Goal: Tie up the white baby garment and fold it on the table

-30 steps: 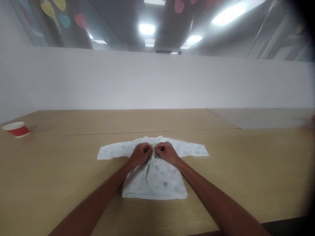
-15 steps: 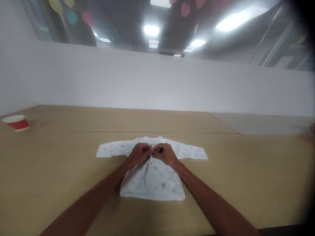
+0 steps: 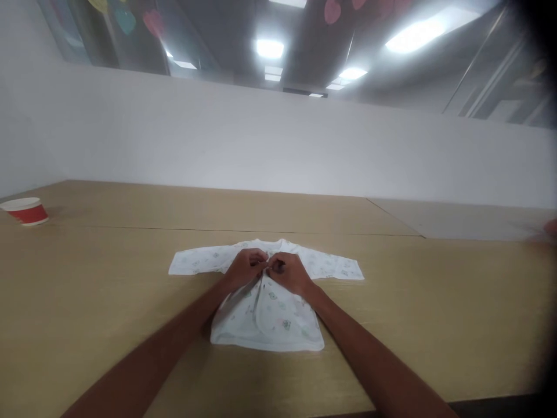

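Baby top [image 3: 266,316], white cotton with small pastel print, lies flat on the desk [image 3: 87,273], directly under both grips. Front panels overlap in a curved flap running down below the grips, hem toward the person. Sleeves spread straight out to either side: one [image 3: 195,262] past the left grip, the other [image 3: 335,267] past the right grip. Neckline [image 3: 278,244] sits just ahead of the grips. Fabric is slightly bunched where the grips press on it.

Latest change is small: right grip [image 3: 288,273] has moved in toward left grip [image 3: 246,268], so the two now touch at the front edge of the top, just below the neckline. Both are clenched, fingers curled and pinching the fabric there. Any small fastening between the fingertips is hidden by the fingers, so cannot tell what exactly is held.

Well off to the left of the left grip, a red and white paper cup [image 3: 29,212] stands near the desk's far corner. Far off to the right of the right grip, another person's fingers [image 3: 552,227] poke in at the frame edge. White wall [image 3: 261,139] runs behind the desk.
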